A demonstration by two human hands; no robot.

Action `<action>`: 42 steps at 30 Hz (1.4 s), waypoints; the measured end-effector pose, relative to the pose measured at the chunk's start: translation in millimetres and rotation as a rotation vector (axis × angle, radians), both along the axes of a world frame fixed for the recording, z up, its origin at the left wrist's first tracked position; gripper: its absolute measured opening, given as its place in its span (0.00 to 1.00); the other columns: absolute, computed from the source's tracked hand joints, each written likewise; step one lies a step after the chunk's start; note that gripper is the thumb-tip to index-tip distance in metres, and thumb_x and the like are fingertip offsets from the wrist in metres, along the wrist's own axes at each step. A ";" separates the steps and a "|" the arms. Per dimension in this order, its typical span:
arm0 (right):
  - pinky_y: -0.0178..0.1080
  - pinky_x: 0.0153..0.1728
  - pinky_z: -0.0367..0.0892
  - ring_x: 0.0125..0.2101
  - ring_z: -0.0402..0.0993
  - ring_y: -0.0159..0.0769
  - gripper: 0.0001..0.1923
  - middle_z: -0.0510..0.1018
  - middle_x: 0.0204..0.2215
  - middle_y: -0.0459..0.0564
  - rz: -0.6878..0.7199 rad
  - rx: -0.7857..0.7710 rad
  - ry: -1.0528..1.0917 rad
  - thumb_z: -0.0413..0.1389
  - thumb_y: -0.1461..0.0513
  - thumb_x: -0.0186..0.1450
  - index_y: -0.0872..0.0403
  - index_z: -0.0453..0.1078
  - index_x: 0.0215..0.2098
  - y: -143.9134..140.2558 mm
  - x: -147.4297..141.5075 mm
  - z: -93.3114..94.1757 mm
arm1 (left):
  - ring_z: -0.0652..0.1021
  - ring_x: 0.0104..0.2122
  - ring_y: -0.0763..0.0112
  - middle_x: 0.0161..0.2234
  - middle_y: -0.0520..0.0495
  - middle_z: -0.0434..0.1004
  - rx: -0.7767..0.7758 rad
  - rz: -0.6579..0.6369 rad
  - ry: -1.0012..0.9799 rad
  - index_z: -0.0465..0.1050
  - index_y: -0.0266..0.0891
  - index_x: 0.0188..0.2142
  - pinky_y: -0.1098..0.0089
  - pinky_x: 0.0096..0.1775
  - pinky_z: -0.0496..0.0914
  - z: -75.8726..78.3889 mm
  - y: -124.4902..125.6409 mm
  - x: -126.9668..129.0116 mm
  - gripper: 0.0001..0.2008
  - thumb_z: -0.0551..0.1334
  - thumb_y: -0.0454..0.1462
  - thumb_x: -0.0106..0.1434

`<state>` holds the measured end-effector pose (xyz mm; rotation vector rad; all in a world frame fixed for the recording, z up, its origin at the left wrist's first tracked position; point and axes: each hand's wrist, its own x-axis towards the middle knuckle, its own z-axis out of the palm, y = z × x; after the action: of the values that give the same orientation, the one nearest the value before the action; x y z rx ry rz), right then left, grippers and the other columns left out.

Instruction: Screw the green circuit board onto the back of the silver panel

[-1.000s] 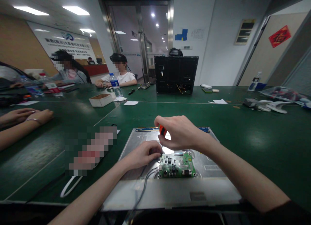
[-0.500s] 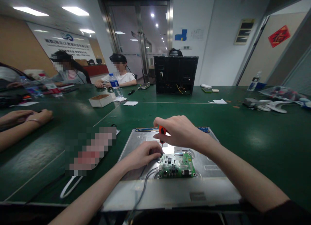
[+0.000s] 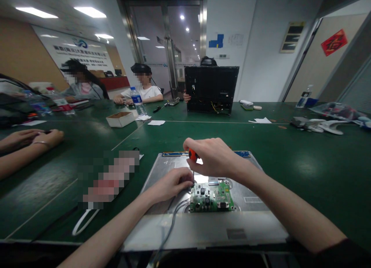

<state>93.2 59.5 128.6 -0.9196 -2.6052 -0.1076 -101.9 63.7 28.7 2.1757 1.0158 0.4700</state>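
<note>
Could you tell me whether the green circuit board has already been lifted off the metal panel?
No, the green circuit board lies flat on the metal panel, with the right hand holding a screwdriver at its corner.

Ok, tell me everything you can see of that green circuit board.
The green circuit board is a small rectangular board lying flat in a shallow recess of the silver metal back panel, near its middle. It carries small black components and silver connectors along its near edge. Grey cables curve away from its left side toward the near edge. The screwdriver, orange-handled and held upright in the right hand, comes down at the board's far left corner, where the left hand rests.
</note>
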 end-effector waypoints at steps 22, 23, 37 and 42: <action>0.35 0.24 0.41 0.22 0.66 0.31 0.12 0.76 0.26 0.45 -0.071 0.047 -0.036 0.51 0.53 0.66 0.51 0.63 0.43 5.3 0.8 -3.8 | 0.69 0.27 0.71 0.25 0.54 0.69 0.022 -0.002 0.009 0.71 0.37 0.33 0.72 0.31 0.63 2.7 -1.1 0.3 0.03 0.59 0.34 0.62; 0.35 0.24 0.41 0.23 0.66 0.31 0.12 0.76 0.25 0.45 -0.077 0.046 -0.040 0.52 0.53 0.66 0.51 0.63 0.43 5.3 0.9 -3.5 | 0.69 0.27 0.71 0.25 0.53 0.69 0.019 -0.007 0.006 0.71 0.37 0.33 0.72 0.31 0.63 2.6 -0.9 0.2 0.03 0.59 0.34 0.62; 0.35 0.23 0.41 0.24 0.67 0.31 0.12 0.78 0.29 0.47 -0.076 0.037 -0.019 0.51 0.55 0.66 0.52 0.62 0.44 5.9 0.2 -5.8 | 0.69 0.27 0.71 0.25 0.54 0.69 -0.007 -0.014 -0.024 0.71 0.37 0.32 0.73 0.31 0.63 0.1 0.1 -0.5 0.04 0.58 0.34 0.62; 0.36 0.24 0.41 0.24 0.67 0.31 0.12 0.78 0.29 0.46 -0.079 0.035 -0.014 0.50 0.55 0.66 0.52 0.62 0.44 6.3 1.2 -5.6 | 0.69 0.27 0.72 0.25 0.54 0.69 -0.022 0.007 -0.030 0.71 0.37 0.33 0.73 0.31 0.63 1.8 -1.9 1.0 0.03 0.59 0.34 0.61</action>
<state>94.4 65.7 123.0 -1.0130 -2.5715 -0.1798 -100.9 61.8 30.4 2.1403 1.0083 0.4905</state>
